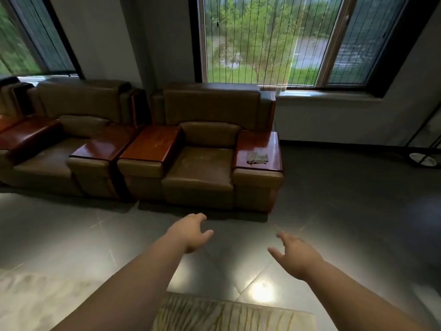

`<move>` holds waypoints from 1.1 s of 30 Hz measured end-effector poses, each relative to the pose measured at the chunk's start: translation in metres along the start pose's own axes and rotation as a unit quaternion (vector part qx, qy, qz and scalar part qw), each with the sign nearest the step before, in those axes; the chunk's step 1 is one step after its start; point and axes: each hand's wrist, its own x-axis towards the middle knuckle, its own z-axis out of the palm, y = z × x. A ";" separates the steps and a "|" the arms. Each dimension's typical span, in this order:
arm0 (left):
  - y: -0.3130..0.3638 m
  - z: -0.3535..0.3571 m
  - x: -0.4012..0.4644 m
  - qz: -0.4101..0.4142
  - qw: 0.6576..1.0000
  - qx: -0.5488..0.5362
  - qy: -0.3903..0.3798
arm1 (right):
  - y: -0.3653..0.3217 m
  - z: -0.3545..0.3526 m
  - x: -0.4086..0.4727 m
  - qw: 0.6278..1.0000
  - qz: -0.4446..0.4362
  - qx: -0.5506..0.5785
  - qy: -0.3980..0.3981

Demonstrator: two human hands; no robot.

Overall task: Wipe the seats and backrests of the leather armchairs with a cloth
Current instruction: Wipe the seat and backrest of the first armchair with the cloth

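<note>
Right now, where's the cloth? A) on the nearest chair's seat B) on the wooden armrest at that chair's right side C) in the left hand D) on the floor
B: the cloth lies flat on the red-brown wooden armrest; both hands are empty.

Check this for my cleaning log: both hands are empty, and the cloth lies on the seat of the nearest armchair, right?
Not quite. Head view: the cloth lies on that armchair's wooden armrest top, not the seat. The left hand and right hand are indeed empty.

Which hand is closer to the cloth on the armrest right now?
Right. The right hand is below the cloth, slightly right of it; the left hand is farther off, down-left.
</note>
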 end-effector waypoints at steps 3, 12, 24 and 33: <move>-0.004 0.004 0.013 -0.016 1.000 0.000 -0.006 | 0.005 0.004 0.010 1.000 -0.005 0.000 -0.015; 0.029 0.027 0.075 -0.028 0.998 0.001 -0.060 | 0.056 0.009 0.062 0.998 0.020 0.007 -0.052; 0.132 0.006 0.207 -0.034 0.998 0.005 -0.046 | 0.129 -0.055 0.205 0.995 -0.016 -0.001 -0.096; 0.156 0.018 0.272 -0.038 0.997 0.030 -0.059 | 0.169 -0.072 0.280 0.993 -0.009 -0.002 -0.118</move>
